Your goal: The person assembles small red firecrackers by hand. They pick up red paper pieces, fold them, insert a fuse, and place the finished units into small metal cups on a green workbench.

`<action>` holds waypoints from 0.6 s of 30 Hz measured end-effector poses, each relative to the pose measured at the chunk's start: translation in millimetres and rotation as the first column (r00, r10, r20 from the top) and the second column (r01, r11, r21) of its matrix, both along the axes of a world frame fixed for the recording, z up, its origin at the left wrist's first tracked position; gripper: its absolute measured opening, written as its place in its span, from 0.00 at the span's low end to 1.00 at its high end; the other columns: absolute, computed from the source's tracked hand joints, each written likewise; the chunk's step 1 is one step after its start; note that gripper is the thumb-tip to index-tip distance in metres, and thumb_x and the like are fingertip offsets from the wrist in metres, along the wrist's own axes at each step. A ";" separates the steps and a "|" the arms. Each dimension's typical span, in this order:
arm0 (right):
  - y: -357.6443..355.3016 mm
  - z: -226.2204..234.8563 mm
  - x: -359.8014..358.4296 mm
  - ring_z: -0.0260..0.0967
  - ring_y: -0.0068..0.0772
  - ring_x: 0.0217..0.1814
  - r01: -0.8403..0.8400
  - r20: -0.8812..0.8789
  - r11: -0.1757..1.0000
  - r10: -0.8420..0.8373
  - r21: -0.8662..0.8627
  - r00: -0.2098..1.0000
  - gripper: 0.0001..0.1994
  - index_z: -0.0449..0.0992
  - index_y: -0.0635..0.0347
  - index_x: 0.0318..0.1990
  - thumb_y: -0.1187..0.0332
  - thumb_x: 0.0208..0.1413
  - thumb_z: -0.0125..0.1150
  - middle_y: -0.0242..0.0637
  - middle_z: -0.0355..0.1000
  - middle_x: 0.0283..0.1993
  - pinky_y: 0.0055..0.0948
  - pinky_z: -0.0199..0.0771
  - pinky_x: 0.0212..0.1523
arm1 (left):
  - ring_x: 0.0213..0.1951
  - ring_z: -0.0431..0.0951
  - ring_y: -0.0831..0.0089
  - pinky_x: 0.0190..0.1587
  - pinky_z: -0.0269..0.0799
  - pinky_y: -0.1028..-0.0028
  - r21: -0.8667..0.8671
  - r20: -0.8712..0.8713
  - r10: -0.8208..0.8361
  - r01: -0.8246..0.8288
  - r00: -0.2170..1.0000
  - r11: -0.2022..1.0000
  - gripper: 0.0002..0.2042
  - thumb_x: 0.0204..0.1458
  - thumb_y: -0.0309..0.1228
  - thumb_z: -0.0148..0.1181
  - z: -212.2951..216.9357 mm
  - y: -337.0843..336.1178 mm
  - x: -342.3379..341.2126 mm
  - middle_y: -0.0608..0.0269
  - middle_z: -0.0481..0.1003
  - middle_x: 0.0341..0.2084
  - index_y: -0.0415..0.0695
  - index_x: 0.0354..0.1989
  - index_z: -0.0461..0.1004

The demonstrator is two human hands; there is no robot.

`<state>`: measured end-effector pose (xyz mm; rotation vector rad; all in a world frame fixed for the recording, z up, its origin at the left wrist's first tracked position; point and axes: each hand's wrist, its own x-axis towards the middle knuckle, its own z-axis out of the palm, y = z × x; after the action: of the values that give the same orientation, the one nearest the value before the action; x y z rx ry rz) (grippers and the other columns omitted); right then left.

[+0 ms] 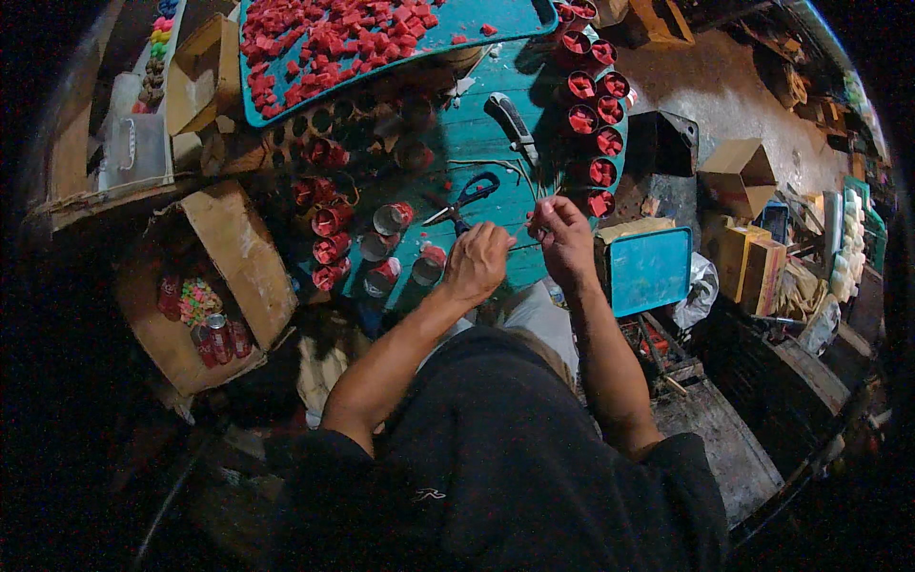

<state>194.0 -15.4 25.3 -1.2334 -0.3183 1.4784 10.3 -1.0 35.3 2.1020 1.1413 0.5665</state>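
My left hand (479, 262) is closed over the teal table, its fingertips turned toward the right hand. Whatever lies between its fingers is too small to make out. Close by on the right, my right hand (567, 241) pinches at the lower end of thin pale strands (541, 181). Dark-handled scissors (477, 191) lie just beyond my left hand, blades toward the left. Farther off rests a knife with a black and grey handle (512, 124). Cups with red chunks (601, 173) stand in rows to the right, and more red cups (330, 221) stand to the left.
A blue tray of red chunks (400, 52) spans the far side. At the left sits an open cardboard box (243, 253) holding glasses and small coloured pieces. To the right are an upright teal tray (651, 272), a cardboard box (739, 176) and yellowish cartons (742, 253).
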 end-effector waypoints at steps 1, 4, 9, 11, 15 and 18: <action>4.5 6.9 -0.5 0.69 0.21 0.32 0.043 -0.037 0.999 -0.042 0.028 0.998 0.08 0.77 0.60 0.44 0.65 0.69 0.61 0.30 0.74 0.36 0.25 0.71 0.34 | 0.37 0.76 0.47 0.39 0.71 0.50 0.023 -0.026 -0.029 0.030 0.999 0.999 0.10 0.59 0.34 0.62 2.3 2.1 -5.4 0.50 0.73 0.31 0.39 0.34 0.72; 12.8 27.0 6.6 0.76 0.26 0.39 0.115 -0.030 0.993 -0.114 0.025 0.993 0.08 0.75 0.59 0.45 0.64 0.69 0.60 0.34 0.76 0.41 0.27 0.77 0.40 | 0.43 0.75 0.46 0.45 0.71 0.50 0.142 -0.157 0.048 -0.026 0.986 0.990 0.17 0.56 0.42 0.67 28.1 37.5 -23.2 0.49 0.74 0.35 0.39 0.38 0.74; -2.3 10.9 13.5 0.78 0.28 0.40 -0.021 0.046 1.000 0.021 0.006 0.999 0.08 0.74 0.58 0.47 0.65 0.69 0.60 0.34 0.77 0.40 0.28 0.79 0.41 | 0.59 0.71 0.41 0.59 0.72 0.53 0.312 -0.456 0.508 -0.404 0.731 0.860 0.35 0.49 0.50 0.71 -2.0 125.4 -60.7 0.40 0.72 0.56 0.40 0.61 0.71; -7.2 13.6 3.4 0.77 0.26 0.37 -0.065 0.044 0.997 0.067 -0.051 0.997 0.08 0.75 0.59 0.48 0.66 0.69 0.61 0.34 0.77 0.39 0.26 0.79 0.39 | 0.54 0.75 0.42 0.57 0.73 0.52 0.052 -0.492 0.389 -0.420 0.779 0.906 0.34 0.49 0.49 0.71 -9.4 148.0 -77.2 0.41 0.75 0.52 0.40 0.60 0.73; -11.0 16.7 -11.1 0.76 0.29 0.41 -0.168 0.035 0.979 0.173 -0.119 0.984 0.08 0.74 0.60 0.48 0.66 0.69 0.59 0.37 0.76 0.45 0.30 0.79 0.43 | 0.49 0.81 0.55 0.54 0.77 0.58 -0.346 0.072 0.469 -0.419 0.880 0.840 0.29 0.47 0.35 0.75 9.6 126.6 -82.3 0.51 0.78 0.51 0.40 0.58 0.73; -3.7 52.1 -24.3 0.77 0.32 0.47 -0.076 -0.064 0.997 0.077 0.007 0.995 0.09 0.73 0.60 0.49 0.65 0.70 0.58 0.40 0.77 0.49 0.32 0.80 0.47 | 0.51 0.79 0.69 0.56 0.75 0.67 -0.809 0.567 0.713 0.116 0.413 0.576 0.28 0.46 0.23 0.74 60.0 75.3 -66.6 0.58 0.78 0.49 0.39 0.57 0.71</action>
<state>169.7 -19.1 77.4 -1.1785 -0.3289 1.5787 -56.3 74.3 95.3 0.5537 0.8862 0.9848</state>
